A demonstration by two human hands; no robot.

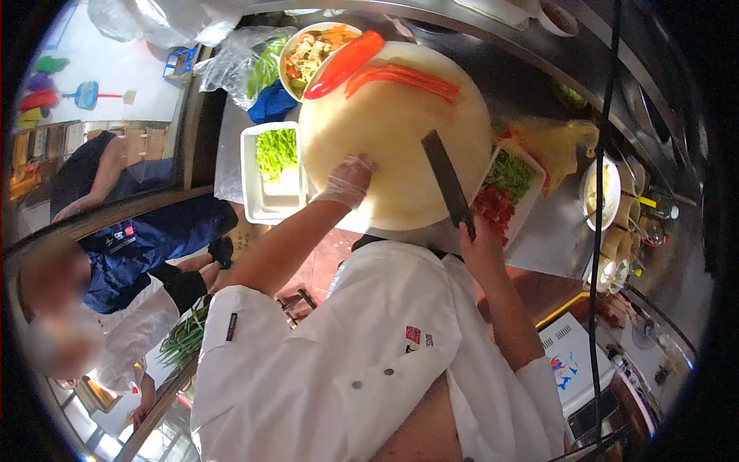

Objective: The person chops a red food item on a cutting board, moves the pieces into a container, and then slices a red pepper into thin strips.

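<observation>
A cleaver (446,179) is in my right hand (479,248), its blade lying across the right side of a round, pale cutting board (408,192). My left hand (350,182), in a clear plastic glove, is at the board's left part with its fingers curled together. Whatever is under those fingers, if anything, is hidden. Long red pepper strips (404,80) lie near the board's far edge, apart from both hands. Beside them a whole red pepper piece (344,65) reaches over the upper left rim.
Left of the board stands a white tub (251,173) of cut greens; behind it is a bowl (288,73) of mixed vegetables. At right a tray (531,202) holds chopped green and red pieces. A black cable (599,231) hangs at right. Another person in a navy apron (154,246) is at left.
</observation>
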